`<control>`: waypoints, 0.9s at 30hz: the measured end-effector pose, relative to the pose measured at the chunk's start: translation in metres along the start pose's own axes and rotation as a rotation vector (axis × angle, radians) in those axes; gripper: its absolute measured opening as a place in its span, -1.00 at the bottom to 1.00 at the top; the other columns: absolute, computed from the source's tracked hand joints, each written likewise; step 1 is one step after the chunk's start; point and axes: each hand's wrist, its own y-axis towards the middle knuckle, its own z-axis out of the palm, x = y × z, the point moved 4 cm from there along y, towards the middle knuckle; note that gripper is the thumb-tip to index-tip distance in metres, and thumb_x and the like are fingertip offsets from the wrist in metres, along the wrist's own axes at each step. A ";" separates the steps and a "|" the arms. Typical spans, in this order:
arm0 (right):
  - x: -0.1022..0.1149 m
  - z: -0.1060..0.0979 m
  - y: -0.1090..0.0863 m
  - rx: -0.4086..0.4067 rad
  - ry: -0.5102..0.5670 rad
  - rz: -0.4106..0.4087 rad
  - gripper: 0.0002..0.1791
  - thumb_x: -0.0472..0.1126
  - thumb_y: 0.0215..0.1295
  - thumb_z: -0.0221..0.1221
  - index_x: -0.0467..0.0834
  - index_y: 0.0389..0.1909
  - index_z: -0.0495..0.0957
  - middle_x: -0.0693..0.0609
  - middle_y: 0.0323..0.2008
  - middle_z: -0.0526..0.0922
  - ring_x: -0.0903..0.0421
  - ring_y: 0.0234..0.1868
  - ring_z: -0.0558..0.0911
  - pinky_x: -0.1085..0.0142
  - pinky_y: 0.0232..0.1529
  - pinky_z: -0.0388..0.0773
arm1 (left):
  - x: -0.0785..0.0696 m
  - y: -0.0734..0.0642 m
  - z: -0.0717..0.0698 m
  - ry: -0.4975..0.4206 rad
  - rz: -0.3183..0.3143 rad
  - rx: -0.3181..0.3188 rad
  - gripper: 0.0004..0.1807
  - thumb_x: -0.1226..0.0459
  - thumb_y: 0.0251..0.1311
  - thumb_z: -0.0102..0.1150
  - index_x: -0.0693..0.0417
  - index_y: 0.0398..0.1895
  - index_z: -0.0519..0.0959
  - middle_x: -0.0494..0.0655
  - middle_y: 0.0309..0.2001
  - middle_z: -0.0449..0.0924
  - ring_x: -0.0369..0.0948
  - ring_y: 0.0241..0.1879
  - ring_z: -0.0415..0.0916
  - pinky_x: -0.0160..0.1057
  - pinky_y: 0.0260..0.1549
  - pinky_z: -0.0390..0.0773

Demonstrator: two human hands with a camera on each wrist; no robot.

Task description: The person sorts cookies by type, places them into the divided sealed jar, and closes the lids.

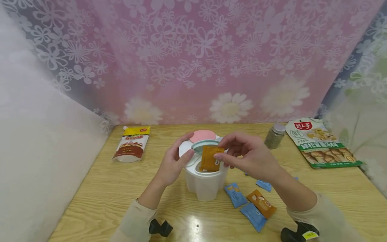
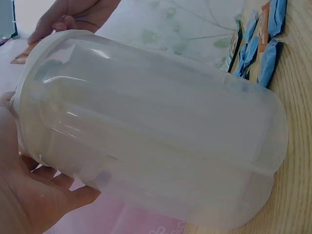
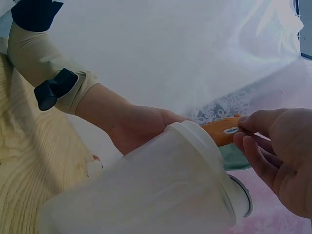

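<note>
A translucent white storage container (image 1: 205, 188) with a white lid stands on the table. One lid flap, pale green (image 1: 198, 146), is raised above its opening; a pink flap (image 1: 202, 135) lies behind it. My left hand (image 1: 170, 164) holds the container at its upper left, thumb at the green flap's edge and fingers against the side in the left wrist view. Between thumb and fingers, my right hand (image 1: 254, 154) pinches an orange snack packet (image 1: 208, 159). The packet's lower edge is right at the lid opening.
Blue packets (image 1: 253, 216) and an orange packet (image 1: 261, 204) lie right of the container. A spouted pouch (image 1: 130, 148) is at the back left. A jar of dried herbs (image 1: 274, 137) and a large green-and-white bag (image 1: 323, 144) are at the back right, before a floral curtain (image 1: 196, 60).
</note>
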 end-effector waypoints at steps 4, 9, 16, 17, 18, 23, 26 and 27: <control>-0.004 0.004 -0.002 0.073 -0.038 -0.003 -0.77 -0.44 0.18 0.35 -0.07 -0.24 0.65 0.01 -0.46 0.71 0.23 -0.59 0.61 0.34 -0.61 0.57 | -0.001 0.000 0.000 0.007 0.006 -0.002 -0.38 0.12 0.43 0.10 0.06 0.48 0.25 0.18 0.34 0.34 -0.21 0.10 0.50 -0.31 0.00 0.62; -0.012 0.003 -0.005 0.110 0.047 0.057 -0.80 -0.46 0.21 0.32 -0.16 -0.21 0.63 -0.11 -0.45 0.70 0.18 -0.58 0.64 0.28 -0.62 0.59 | -0.001 0.001 0.000 0.019 0.013 -0.009 -0.38 0.12 0.43 0.10 0.06 0.48 0.25 0.14 0.37 0.33 -0.21 0.13 0.48 -0.33 0.03 0.60; -0.022 -0.001 -0.009 0.147 0.158 0.142 -0.79 -0.47 0.22 0.30 -0.32 -0.12 0.60 0.01 -0.37 0.74 0.08 -0.55 0.66 0.24 -0.61 0.59 | -0.002 -0.001 0.000 0.006 -0.001 -0.003 -0.37 0.15 0.43 0.10 0.11 0.49 0.22 0.18 0.41 0.28 -0.23 0.13 0.48 -0.34 0.04 0.58; -0.023 -0.002 -0.010 0.148 0.170 0.149 -0.79 -0.47 0.23 0.29 -0.33 -0.12 0.59 0.02 -0.37 0.74 0.08 -0.55 0.66 0.24 -0.61 0.59 | -0.002 -0.001 0.000 0.005 -0.004 -0.002 -0.37 0.15 0.43 0.10 0.11 0.50 0.22 0.17 0.42 0.26 -0.23 0.14 0.47 -0.34 0.04 0.58; -0.024 -0.004 -0.011 0.147 0.183 0.153 -0.79 -0.48 0.23 0.28 -0.33 -0.12 0.59 0.04 -0.37 0.74 0.08 -0.55 0.66 0.24 -0.62 0.58 | -0.001 -0.002 0.000 0.005 -0.005 -0.001 -0.37 0.15 0.43 0.10 0.11 0.50 0.22 0.16 0.43 0.26 -0.24 0.14 0.47 -0.34 0.04 0.58; -0.029 -0.017 -0.018 0.153 0.218 0.178 -0.78 -0.53 0.23 0.25 -0.30 -0.12 0.58 0.07 -0.36 0.73 0.13 -0.55 0.63 0.26 -0.63 0.55 | -0.001 -0.001 -0.002 0.016 0.000 -0.008 -0.37 0.12 0.43 0.10 0.06 0.49 0.24 0.15 0.38 0.32 -0.23 0.12 0.49 -0.33 0.05 0.58; -0.033 -0.026 -0.026 0.175 0.231 0.197 -0.74 -0.55 0.23 0.23 -0.27 -0.10 0.59 0.04 -0.30 0.75 0.11 -0.55 0.60 0.26 -0.63 0.53 | -0.001 -0.001 -0.002 0.018 0.003 -0.009 -0.37 0.12 0.43 0.10 0.07 0.49 0.24 0.15 0.38 0.33 -0.24 0.12 0.49 -0.33 0.05 0.58; -0.035 -0.029 -0.029 0.184 0.226 0.194 -0.73 -0.56 0.22 0.22 -0.27 -0.09 0.59 0.03 -0.27 0.75 0.10 -0.55 0.59 0.25 -0.62 0.53 | -0.001 0.000 -0.001 0.018 0.005 -0.008 -0.37 0.12 0.43 0.10 0.08 0.49 0.24 0.16 0.38 0.32 -0.25 0.12 0.49 -0.33 0.05 0.58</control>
